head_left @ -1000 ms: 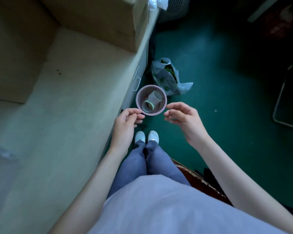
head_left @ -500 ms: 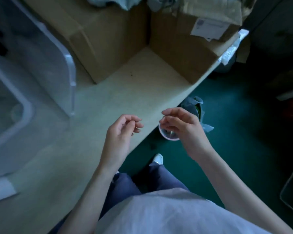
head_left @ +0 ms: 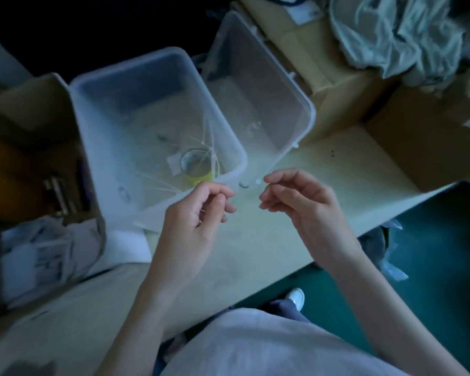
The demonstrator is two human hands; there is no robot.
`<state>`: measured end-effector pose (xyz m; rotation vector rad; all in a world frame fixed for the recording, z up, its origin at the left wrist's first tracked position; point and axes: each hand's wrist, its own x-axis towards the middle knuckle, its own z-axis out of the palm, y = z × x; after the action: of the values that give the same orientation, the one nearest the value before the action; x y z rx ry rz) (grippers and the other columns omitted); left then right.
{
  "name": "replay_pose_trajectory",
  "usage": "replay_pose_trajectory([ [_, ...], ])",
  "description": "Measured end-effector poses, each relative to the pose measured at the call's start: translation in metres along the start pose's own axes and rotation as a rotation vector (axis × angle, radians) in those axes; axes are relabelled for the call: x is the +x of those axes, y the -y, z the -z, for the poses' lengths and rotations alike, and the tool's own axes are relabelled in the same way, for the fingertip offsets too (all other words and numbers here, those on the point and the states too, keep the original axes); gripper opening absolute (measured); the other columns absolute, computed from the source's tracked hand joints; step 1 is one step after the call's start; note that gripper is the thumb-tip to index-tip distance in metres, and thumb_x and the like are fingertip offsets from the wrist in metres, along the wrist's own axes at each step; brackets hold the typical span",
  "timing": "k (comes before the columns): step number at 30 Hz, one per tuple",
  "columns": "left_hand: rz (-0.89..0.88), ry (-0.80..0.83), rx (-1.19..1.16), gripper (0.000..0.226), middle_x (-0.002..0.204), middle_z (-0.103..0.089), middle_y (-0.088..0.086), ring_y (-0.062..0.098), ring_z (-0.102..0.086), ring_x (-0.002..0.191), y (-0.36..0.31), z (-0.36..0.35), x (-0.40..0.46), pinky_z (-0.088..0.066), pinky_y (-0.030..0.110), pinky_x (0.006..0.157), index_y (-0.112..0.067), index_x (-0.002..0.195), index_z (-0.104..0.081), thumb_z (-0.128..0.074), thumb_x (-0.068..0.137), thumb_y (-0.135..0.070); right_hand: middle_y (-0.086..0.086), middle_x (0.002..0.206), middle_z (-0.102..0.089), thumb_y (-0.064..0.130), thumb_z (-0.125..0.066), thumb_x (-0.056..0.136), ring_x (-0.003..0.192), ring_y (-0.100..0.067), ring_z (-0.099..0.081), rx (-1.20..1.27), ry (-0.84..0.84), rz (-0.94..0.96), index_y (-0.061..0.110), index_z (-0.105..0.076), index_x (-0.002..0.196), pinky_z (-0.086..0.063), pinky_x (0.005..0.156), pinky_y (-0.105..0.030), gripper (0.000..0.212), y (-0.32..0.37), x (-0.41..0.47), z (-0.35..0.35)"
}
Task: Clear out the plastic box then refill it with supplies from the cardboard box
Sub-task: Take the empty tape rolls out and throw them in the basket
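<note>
The clear plastic box (head_left: pixel 158 54) stands open on the pale table (head_left: pixel 255 253), its clear lid (head_left: pixel 269 104) leaning against its right side. Inside lie a roll with a yellow edge (head_left: pixel 196 165) and several thin pale sticks (head_left: pixel 158 185). My left hand (head_left: pixel 193 221) hovers at the box's near right corner, thumb against the curled forefinger; a thin pale sliver may be pinched there, too small to tell. My right hand (head_left: pixel 301 204) hangs beside it over the table, fingers loosely curled, nothing in it. An open cardboard box (head_left: pixel 25 109) with dark items stands left of the plastic box.
More cardboard boxes (head_left: pixel 432 147) line the back right, with crumpled grey-green material (head_left: pixel 391 31) on top. White packets (head_left: pixel 46 253) lie at the left front. The table's edge runs diagonally on the right, above a green floor (head_left: pixel 432 267).
My view has swung from the pink bin on the floor up and left to the table and plastic box. Both hands have come up over the table, keeping the same curled pose.
</note>
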<state>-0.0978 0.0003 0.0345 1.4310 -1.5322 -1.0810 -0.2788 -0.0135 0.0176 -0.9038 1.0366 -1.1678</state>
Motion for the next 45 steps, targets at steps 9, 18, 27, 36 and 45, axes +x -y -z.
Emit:
replay_pose_trajectory([
  [9,0.006,-0.202,0.091,0.021,0.08,-0.066,-0.016,0.003,-0.061,0.077,0.027,0.078,0.012,-0.045,0.014,0.069,-0.027,0.09,-0.061,-0.048,0.097,-0.013,-0.002,0.071,-0.069,0.001,-0.054,0.085,0.065,-0.017,-0.063,-0.108,0.135,0.036,0.01,-0.063,0.089,-0.049,0.068,-0.022,0.013,-0.003,0.052,-0.076],
  [18,0.105,-0.352,0.105,0.02,0.082,-0.066,-0.012,0.009,-0.061,0.076,0.053,0.094,0.049,-0.048,0.032,0.073,-0.025,0.092,-0.062,-0.046,0.098,-0.014,-0.007,0.079,-0.064,-0.009,-0.053,0.089,0.066,-0.007,-0.062,-0.478,0.307,-0.032,0.013,-0.061,0.087,-0.05,0.069,-0.017,0.024,0.004,0.141,-0.102],
  [27,0.08,-0.415,0.264,0.014,0.083,-0.065,-0.018,-0.004,-0.06,0.083,0.078,0.096,0.078,-0.043,0.007,0.068,-0.026,0.095,-0.06,-0.051,0.095,-0.016,-0.009,0.134,-0.052,0.009,-0.056,0.089,0.121,-0.027,-0.05,-1.632,0.745,0.008,0.014,-0.045,0.135,-0.038,0.099,-0.031,0.048,-0.044,0.249,-0.137],
  [36,0.125,-0.359,0.306,0.013,0.088,-0.064,-0.019,-0.001,-0.059,0.083,0.084,0.092,0.077,-0.048,0.018,0.069,-0.032,0.1,-0.058,-0.045,0.097,-0.029,-0.01,0.128,-0.056,0.013,-0.047,0.094,0.12,-0.028,-0.053,-2.051,0.841,-0.03,0.019,-0.048,0.133,-0.029,0.105,-0.044,0.04,-0.103,0.269,-0.136],
  [45,0.086,-0.405,0.371,0.015,0.089,-0.062,-0.017,-0.003,-0.057,0.086,0.087,0.089,0.073,-0.049,0.02,0.072,-0.027,0.1,-0.059,-0.045,0.097,-0.028,-0.011,0.132,-0.054,0.013,-0.039,0.098,0.122,-0.03,-0.053,-2.059,0.719,0.086,0.022,-0.044,0.138,-0.022,0.111,-0.044,0.041,-0.09,0.269,-0.136],
])
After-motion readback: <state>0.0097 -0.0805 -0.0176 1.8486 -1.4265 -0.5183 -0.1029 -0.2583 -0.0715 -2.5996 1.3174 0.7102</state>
